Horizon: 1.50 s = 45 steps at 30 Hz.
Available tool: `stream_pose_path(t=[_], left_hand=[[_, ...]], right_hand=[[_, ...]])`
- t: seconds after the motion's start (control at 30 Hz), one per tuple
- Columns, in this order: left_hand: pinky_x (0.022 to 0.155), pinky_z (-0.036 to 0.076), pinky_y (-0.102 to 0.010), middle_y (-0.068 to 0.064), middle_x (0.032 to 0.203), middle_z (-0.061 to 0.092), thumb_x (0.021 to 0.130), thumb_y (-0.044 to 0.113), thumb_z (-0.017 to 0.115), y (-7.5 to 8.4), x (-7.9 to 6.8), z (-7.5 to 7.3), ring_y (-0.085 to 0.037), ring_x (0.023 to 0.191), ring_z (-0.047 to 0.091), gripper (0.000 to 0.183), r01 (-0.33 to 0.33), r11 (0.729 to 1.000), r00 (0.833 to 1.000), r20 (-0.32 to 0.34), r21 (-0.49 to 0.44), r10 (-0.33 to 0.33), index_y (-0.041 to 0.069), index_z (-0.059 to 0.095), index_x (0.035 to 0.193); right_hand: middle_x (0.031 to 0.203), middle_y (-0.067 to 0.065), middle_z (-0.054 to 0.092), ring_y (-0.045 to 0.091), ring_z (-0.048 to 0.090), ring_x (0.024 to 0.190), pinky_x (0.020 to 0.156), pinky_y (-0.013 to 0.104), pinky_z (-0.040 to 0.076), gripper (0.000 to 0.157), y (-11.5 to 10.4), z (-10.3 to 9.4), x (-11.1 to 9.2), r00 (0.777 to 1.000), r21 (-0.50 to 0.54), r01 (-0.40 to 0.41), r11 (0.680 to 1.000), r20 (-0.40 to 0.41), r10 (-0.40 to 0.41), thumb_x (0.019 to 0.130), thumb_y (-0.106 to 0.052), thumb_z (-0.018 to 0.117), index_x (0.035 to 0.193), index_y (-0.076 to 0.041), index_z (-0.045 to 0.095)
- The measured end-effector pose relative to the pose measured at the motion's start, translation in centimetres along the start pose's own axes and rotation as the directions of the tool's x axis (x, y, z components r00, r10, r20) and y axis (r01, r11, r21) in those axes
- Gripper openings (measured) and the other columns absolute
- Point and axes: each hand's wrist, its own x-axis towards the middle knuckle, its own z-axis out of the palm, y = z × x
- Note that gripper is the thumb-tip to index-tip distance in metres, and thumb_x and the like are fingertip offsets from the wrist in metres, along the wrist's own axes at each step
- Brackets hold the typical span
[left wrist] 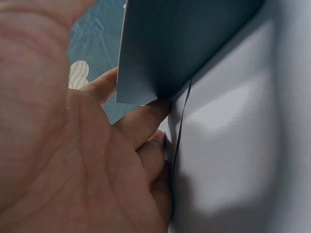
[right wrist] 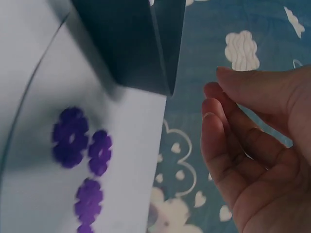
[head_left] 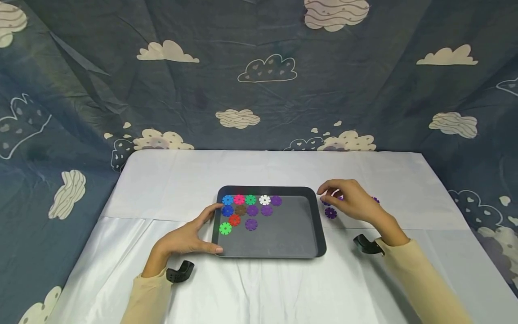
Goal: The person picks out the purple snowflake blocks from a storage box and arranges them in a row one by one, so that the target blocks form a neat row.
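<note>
A dark grey tray (head_left: 283, 234) lies on the white-covered table, with several notched plastic discs along its left and upper part. My left hand (head_left: 188, 236) is at the tray's left side, thumb and fingers spread and touching its rim. In the left wrist view, fingers (left wrist: 143, 121) rest against the tray's outer wall (left wrist: 170, 43). Just right of the tray, my right hand (head_left: 356, 202) hovers over purple discs (head_left: 330, 213), partly hiding them. Its fingers are loosely bent, thumb near the fingertips (right wrist: 212, 124), and nothing shows between them. More purple discs (right wrist: 70, 137) appear in the right wrist view.
In the tray, blue (head_left: 227, 200), red (head_left: 234, 220), green (head_left: 225, 228), brown (head_left: 240, 210), white (head_left: 265, 200) and purple discs (head_left: 251, 224) lie flat in uneven rows. A dark cloud-print cloth (head_left: 267, 108) hangs behind the table.
</note>
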Motion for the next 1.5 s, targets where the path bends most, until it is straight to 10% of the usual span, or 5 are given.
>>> stream_pose_path(t=[0.5,1.07,1.5], left_hand=[[0.116,0.011,-0.072,-0.021,0.167,0.006,0.076,0.038,0.088,0.0,0.0,-0.1,-0.045,0.153,0.005,0.114,-0.017,1.000,1.000,0.009,-0.001,0.017,0.027,0.012,0.160],[0.115,0.010,-0.072,-0.021,0.167,0.004,0.077,0.037,0.088,0.0,-0.1,-0.1,-0.045,0.153,0.003,0.114,-0.019,1.000,1.000,0.015,0.003,0.019,0.027,0.011,0.160],[0.116,0.010,-0.072,-0.021,0.167,0.004,0.076,0.038,0.088,0.0,-0.1,0.0,-0.044,0.154,0.003,0.114,-0.004,1.000,1.000,0.012,0.001,0.004,0.028,0.011,0.160]], right_hand=[[0.095,0.001,0.073,0.013,0.067,0.080,0.070,0.028,0.057,0.014,-3.9,1.1,6.2,0.961,0.019,0.073,0.997,0.267,-0.075,0.091,-0.006,0.073,0.105,-0.006,0.073],[0.102,0.006,0.073,0.010,0.061,0.079,0.074,0.023,0.051,0.018,-5.9,6.4,11.1,0.795,0.058,0.112,0.992,0.594,-0.124,0.088,0.005,0.069,0.103,-0.006,0.073],[0.099,0.005,0.069,0.012,0.063,0.080,0.072,0.022,0.052,0.024,-5.7,8.3,11.2,0.787,-0.016,0.140,0.990,0.609,-0.101,0.080,0.011,0.072,0.095,-0.008,0.073]])
